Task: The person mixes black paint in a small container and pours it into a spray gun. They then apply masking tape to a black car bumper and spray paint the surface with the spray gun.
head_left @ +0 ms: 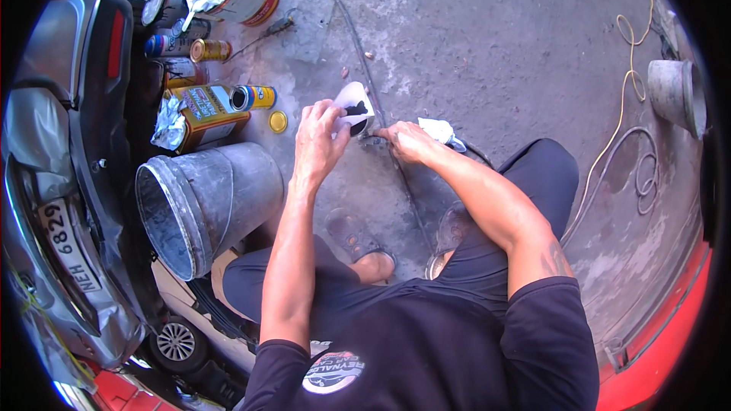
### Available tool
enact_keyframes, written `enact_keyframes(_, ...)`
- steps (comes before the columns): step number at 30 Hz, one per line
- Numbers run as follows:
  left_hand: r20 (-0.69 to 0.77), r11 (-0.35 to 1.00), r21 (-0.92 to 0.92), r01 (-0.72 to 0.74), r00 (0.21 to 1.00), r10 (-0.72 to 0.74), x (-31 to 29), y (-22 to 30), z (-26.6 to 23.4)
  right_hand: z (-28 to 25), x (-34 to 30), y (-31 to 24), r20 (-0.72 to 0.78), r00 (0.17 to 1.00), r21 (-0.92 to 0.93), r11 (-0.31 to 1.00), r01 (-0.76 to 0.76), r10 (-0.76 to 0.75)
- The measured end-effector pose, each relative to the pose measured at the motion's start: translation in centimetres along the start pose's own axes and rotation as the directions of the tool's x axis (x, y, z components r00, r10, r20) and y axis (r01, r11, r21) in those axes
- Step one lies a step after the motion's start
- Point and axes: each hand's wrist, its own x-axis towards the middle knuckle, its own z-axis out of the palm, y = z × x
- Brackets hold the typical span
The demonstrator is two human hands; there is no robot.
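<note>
Ahead of my knees, my left hand (318,137) pinches a white paper cone (352,96) at its near side. Black stuff, perhaps paint, shows inside the cone and on its lower part. My right hand (407,141) is just to the right and lower, its fingers curled with the index finger toward a small dark object under the cone. What that hand holds is mostly hidden. Close behind its wrist lies a white crumpled cloth (439,131). A dark hose (358,38) runs along the concrete past both hands.
A grey bucket (244,183) lies tipped at my left, beside a damaged car (84,144). Beyond it stand a rectangular paint tin (217,133), a small open can (259,97), a yellow lid (278,121) and a large can (247,0). Another bucket (674,95) and a yellow cord (626,106) are far right.
</note>
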Motion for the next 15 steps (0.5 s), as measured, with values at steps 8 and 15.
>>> enact_keyframes(8,-0.052,0.977,-0.165,0.137,0.988,-0.147,-0.9,-0.1,-0.1,-0.2,-0.1,-0.1,0.002,1.000,-0.031,0.999,0.015,-0.014)
enact_keyframes(15,-0.034,0.915,-0.280,0.290,0.950,-0.311,-0.1,2.1,-1.4,-0.6,-0.1,-0.7,0.041,0.999,-0.037,0.999,-0.003,0.004)
